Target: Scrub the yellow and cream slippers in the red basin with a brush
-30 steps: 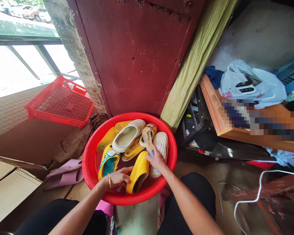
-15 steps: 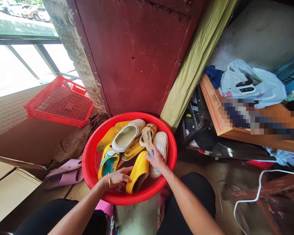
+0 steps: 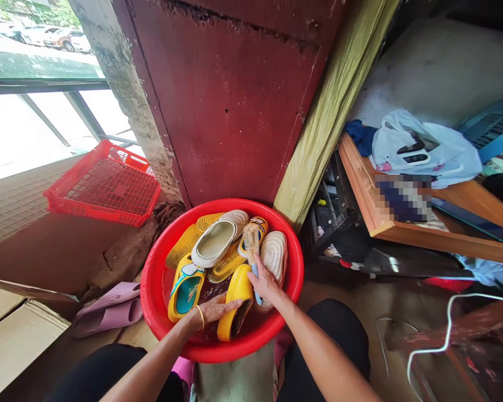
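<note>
My left hand (image 3: 217,310), with a gold bangle at the wrist, grips the near side of a yellow clog (image 3: 240,287) that is tilted on its side. In my right hand (image 3: 266,282) is a scrub brush (image 3: 252,239) with pale bristles pointing away from me and a grey-blue handle; its fingers are close beside the clog. Both hands are inside a red basin (image 3: 151,301) with some water at the bottom. Around them lie a yellow clog with a teal inside (image 3: 186,289), a cream clog (image 3: 212,245), a cream clog sole up (image 3: 274,255) and several yellow shoes.
Pink slippers (image 3: 111,312) lie left of the basin, near cardboard (image 3: 20,340). A red plastic crate (image 3: 104,184) sits at the upper left. Behind the basin stands a dark red door (image 3: 226,145). A wooden table (image 3: 406,229) with a plastic bag (image 3: 423,148) is on the right.
My left hand has moved right and its fingers now reach further over the yellow clog, which stands more upright. My right hand keeps the brush. The whole view has shifted slightly.
</note>
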Motion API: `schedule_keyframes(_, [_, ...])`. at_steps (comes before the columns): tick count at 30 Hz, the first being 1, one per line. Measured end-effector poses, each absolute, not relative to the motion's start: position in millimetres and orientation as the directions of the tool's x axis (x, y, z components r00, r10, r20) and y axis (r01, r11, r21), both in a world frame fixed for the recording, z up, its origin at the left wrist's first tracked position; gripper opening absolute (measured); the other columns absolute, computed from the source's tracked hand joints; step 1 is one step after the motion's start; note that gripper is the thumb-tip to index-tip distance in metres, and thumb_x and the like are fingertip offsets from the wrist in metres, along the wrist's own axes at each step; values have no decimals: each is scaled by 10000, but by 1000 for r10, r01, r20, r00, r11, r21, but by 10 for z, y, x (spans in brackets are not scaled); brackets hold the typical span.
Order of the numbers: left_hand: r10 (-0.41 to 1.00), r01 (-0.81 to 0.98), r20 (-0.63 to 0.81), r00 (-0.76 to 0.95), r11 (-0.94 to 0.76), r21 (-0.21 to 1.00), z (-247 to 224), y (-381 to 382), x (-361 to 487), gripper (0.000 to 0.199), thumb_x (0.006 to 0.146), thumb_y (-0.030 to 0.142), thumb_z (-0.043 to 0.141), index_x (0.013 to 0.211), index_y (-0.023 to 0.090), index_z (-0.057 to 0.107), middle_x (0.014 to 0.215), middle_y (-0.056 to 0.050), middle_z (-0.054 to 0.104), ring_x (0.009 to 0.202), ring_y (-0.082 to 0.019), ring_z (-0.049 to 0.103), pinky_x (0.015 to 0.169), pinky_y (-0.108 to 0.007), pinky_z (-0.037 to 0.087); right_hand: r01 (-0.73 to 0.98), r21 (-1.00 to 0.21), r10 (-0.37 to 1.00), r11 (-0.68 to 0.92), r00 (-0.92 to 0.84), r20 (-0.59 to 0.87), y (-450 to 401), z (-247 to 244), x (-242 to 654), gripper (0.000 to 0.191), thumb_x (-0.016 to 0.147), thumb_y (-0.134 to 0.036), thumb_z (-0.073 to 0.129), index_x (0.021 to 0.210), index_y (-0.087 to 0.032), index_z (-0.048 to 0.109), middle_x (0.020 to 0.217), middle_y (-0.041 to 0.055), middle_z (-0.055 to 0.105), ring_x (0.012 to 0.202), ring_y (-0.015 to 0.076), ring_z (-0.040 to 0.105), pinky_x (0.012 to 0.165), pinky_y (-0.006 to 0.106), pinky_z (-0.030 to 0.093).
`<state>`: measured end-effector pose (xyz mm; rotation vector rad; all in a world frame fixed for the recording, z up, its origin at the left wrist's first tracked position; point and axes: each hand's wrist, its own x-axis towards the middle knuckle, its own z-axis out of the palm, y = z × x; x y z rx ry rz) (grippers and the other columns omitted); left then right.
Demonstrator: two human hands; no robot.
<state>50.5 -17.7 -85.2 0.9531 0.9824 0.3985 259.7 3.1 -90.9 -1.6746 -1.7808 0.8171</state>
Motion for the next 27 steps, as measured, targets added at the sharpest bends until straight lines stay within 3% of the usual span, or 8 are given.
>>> schedule_keyframes(3, [683,127,-534,498,552,824,-794,-182,571,613,680,613,811,1084,154,767,952,-124,813,858,-282,751,774,-352,581,634,-773,999,-28,-11,-45,45,-847,2565,743,889,-196,560,1587,-175,307,1539,156,492,1336,273,554,1099,406,469])
schedule_keyframes(6, [738,-4,-502,451,564,826,-667,-179,614,633,704,580,815,1133,121,742,931,-142,812,803,-282,761,707,-336,589,490,-860,990,-142,64,-127,75,-721,2578,750,920,-245,516,1611,-224,227,1365,142,631,921,218,734,772,334,607])
schedule_keyframes(9, [771,-174,-517,372,605,777,-481,-112,612,577,753,480,817,1199,132,705,910,-135,814,766,-267,769,665,-318,601,281,-954,992,-109,96,-86,68,-536,2624,732,940,-310,473,1608,-237,184,1208,111,669,621,135,668,534,256,546])
schedule_keyframes(12, [785,-365,-553,280,620,695,-266,40,577,475,866,461,707,1219,145,686,937,-139,814,819,-276,781,687,-341,624,170,-985,995,-23,99,-6,-40,-316,2661,706,906,-346,536,1565,-262,299,1093,53,656,573,103,602,496,224,505])
schedule_keyframes(15, [813,-513,-554,179,558,653,-69,230,520,472,945,476,586,1275,145,651,926,-131,813,833,-282,784,711,-372,635,193,-981,1000,-18,-1,-18,-248,-101,2673,651,906,-371,572,1528,-269,410,988,25,656,598,114,581,491,212,482])
schedule_keyframes(20, [882,-624,-468,43,390,677,139,479,423,569,1005,534,423,1291,83,620,793,-103,797,757,-269,782,728,-388,641,375,-921,939,102,-342,-35,-589,104,2686,558,918,-321,582,1472,-268,539,1070,54,722,879,184,673,769,262,534])
schedule_keyframes(23, [889,-619,-457,15,368,694,157,543,420,636,984,613,403,1271,94,634,773,-99,792,708,-253,772,679,-356,639,418,-908,866,-21,-446,-226,-630,114,2686,583,919,-324,553,1500,-302,509,1009,56,746,731,181,691,615,244,525])
schedule_keyframes(27, [891,-533,-454,-19,375,758,64,558,408,687,948,669,436,1308,111,615,853,-112,806,781,-256,773,679,-330,628,234,-936,761,-262,-546,-350,-476,68,2662,639,942,-372,486,1566,-286,375,913,35,731,445,110,583,412,209,427])
